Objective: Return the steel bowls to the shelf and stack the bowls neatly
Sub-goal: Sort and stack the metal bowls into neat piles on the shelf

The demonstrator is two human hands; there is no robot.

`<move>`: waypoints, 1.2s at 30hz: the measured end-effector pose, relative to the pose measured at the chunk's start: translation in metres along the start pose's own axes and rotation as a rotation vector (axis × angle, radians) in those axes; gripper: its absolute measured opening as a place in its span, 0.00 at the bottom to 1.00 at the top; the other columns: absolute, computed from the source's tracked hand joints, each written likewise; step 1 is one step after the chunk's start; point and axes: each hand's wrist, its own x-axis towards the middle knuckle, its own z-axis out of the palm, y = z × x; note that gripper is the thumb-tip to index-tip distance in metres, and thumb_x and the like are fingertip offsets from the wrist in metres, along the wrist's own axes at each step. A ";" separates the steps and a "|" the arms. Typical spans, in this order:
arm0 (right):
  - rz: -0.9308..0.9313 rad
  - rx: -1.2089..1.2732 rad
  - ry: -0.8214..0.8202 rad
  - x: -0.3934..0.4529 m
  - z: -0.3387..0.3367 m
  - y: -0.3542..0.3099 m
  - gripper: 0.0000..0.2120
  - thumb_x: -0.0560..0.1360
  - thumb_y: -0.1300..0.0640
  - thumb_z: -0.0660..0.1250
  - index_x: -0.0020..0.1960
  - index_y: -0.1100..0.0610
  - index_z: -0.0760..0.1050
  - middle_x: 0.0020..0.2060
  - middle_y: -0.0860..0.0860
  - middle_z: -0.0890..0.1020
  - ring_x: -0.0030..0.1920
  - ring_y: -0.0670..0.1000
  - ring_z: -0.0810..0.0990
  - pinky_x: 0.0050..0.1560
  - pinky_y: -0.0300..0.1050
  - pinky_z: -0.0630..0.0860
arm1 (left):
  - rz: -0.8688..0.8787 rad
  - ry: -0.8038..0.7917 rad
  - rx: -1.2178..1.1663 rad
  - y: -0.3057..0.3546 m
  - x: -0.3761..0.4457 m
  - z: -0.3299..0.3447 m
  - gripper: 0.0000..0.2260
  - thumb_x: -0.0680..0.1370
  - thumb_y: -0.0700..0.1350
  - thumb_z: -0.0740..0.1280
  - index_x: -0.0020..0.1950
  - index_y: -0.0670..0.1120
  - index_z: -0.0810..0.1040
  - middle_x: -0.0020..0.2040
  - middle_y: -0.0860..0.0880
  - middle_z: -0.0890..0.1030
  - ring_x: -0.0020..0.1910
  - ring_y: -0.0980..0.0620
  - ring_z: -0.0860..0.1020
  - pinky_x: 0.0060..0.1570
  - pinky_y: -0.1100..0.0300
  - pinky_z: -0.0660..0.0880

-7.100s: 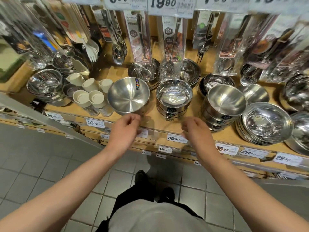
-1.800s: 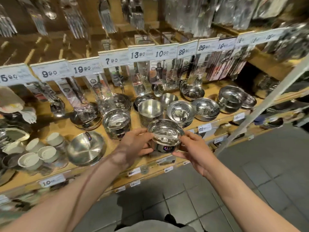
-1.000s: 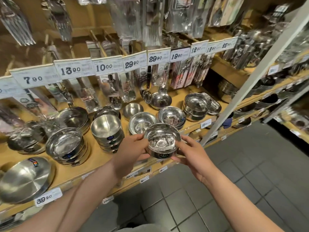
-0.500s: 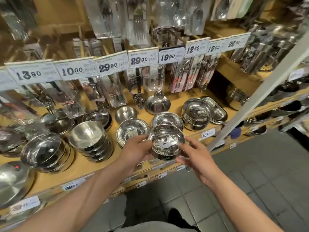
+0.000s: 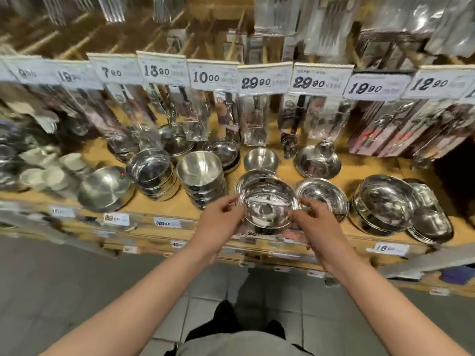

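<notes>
Over the shelf (image 5: 164,206) edge, the left hand (image 5: 218,222) and right hand (image 5: 313,224) pinch 1 bowl (image 5: 267,206) by its rim; it looks light, hard and slippery; hold both sides.

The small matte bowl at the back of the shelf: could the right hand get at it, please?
Probably not yet: the right hand shares a grip on the shiny bowl with the left hand, between it and the small matte bowl.
</notes>
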 end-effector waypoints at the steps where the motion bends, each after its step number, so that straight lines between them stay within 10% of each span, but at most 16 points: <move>1: 0.009 -0.004 -0.021 0.002 0.010 -0.001 0.25 0.79 0.62 0.71 0.74 0.54 0.69 0.55 0.61 0.84 0.44 0.52 0.88 0.42 0.43 0.85 | 0.028 0.020 0.007 0.001 0.000 -0.010 0.15 0.81 0.42 0.68 0.67 0.47 0.80 0.51 0.45 0.87 0.52 0.41 0.85 0.57 0.43 0.82; 7: -0.049 -0.023 -0.092 0.015 0.067 -0.043 0.23 0.80 0.59 0.71 0.73 0.55 0.72 0.51 0.49 0.81 0.43 0.51 0.89 0.45 0.46 0.85 | 0.181 0.118 -0.043 0.035 0.012 -0.063 0.17 0.79 0.41 0.70 0.43 0.66 0.86 0.39 0.51 0.83 0.38 0.54 0.83 0.41 0.56 0.85; 13: -0.144 -0.077 -0.109 0.021 0.116 -0.066 0.22 0.81 0.60 0.69 0.73 0.56 0.71 0.50 0.47 0.78 0.43 0.47 0.87 0.41 0.40 0.84 | 0.228 0.160 -0.032 0.050 0.025 -0.102 0.16 0.73 0.47 0.68 0.55 0.37 0.81 0.44 0.45 0.77 0.44 0.49 0.78 0.54 0.43 0.83; 18: -0.108 -0.037 -0.120 0.024 0.134 -0.065 0.22 0.81 0.58 0.70 0.73 0.52 0.70 0.50 0.52 0.78 0.52 0.54 0.84 0.43 0.41 0.84 | 0.247 0.174 -0.061 0.049 0.033 -0.125 0.14 0.76 0.43 0.69 0.54 0.32 0.78 0.45 0.46 0.74 0.44 0.48 0.73 0.41 0.62 0.82; 36: -0.068 -0.107 -0.098 0.062 0.316 -0.048 0.28 0.83 0.55 0.67 0.80 0.55 0.63 0.56 0.48 0.81 0.50 0.50 0.81 0.56 0.44 0.82 | 0.143 0.368 -0.032 0.052 0.092 -0.272 0.12 0.79 0.37 0.68 0.41 0.50 0.87 0.38 0.53 0.86 0.36 0.55 0.82 0.38 0.62 0.81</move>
